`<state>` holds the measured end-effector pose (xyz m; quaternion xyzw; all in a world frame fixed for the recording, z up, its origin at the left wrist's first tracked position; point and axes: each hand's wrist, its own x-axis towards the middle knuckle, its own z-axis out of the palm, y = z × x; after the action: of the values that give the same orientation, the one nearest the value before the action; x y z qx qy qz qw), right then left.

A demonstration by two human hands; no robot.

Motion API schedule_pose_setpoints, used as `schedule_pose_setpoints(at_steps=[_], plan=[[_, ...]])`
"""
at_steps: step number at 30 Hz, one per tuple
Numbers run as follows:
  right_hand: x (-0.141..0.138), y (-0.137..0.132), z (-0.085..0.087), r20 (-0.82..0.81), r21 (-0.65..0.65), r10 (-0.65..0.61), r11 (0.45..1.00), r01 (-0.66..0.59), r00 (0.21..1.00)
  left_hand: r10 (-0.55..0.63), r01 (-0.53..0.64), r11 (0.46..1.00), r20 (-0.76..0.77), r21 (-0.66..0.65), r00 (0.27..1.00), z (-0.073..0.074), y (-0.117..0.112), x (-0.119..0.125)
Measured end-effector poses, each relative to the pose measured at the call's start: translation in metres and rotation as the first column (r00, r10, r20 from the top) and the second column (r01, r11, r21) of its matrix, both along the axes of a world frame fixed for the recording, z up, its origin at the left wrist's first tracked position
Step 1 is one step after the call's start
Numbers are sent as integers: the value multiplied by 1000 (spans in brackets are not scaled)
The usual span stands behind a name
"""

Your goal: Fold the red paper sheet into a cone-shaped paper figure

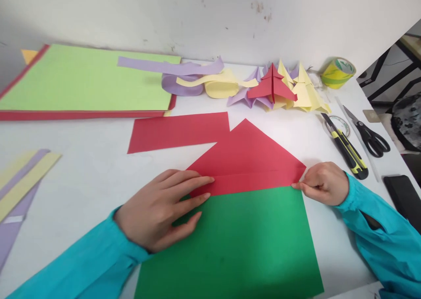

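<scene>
A red sheet of paper (246, 152) with a pointed top lies over the upper end of a green sheet (250, 237). A straight crease line runs across it just above its lower edge. My left hand (167, 209) rests palm down at its left end, fingers spread, the fingertips on the red and green paper. At the right end, my right hand (320, 185) is closed, thumb and fingers pinching the lower right corner of the red sheet. A separate red rectangular strip (180, 132) lies behind the pointed sheet.
Light green sheets (88, 79) lie at the back left, near paper loops (222, 86) and folded paper planes (272, 86). On the right are a tape roll (338, 73), a utility knife (348, 152), scissors (370, 134) and a black phone-like object (403, 200). Paper strips (29, 180) lie left.
</scene>
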<state>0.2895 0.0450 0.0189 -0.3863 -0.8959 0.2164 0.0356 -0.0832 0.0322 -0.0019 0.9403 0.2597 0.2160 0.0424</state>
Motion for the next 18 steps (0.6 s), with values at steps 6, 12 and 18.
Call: schedule_pose_setpoints(at_steps=[6, 12, 18], plan=[[2, 1, -1, -8, -28, 12, 1000, -12, 1000, -7, 7, 999, -5, 31, 1000, -2, 0, -10], [2, 0, -4, -10, -13, -9, 1000, 9, 1000, 28, -28, 1000, 6, -13, 1000, 0, -3, -14], [4, -1, -5, -2, -20, 6, 1000, -6, 1000, 48, -48, 998, -7, -45, 999, 3, -7, -17]])
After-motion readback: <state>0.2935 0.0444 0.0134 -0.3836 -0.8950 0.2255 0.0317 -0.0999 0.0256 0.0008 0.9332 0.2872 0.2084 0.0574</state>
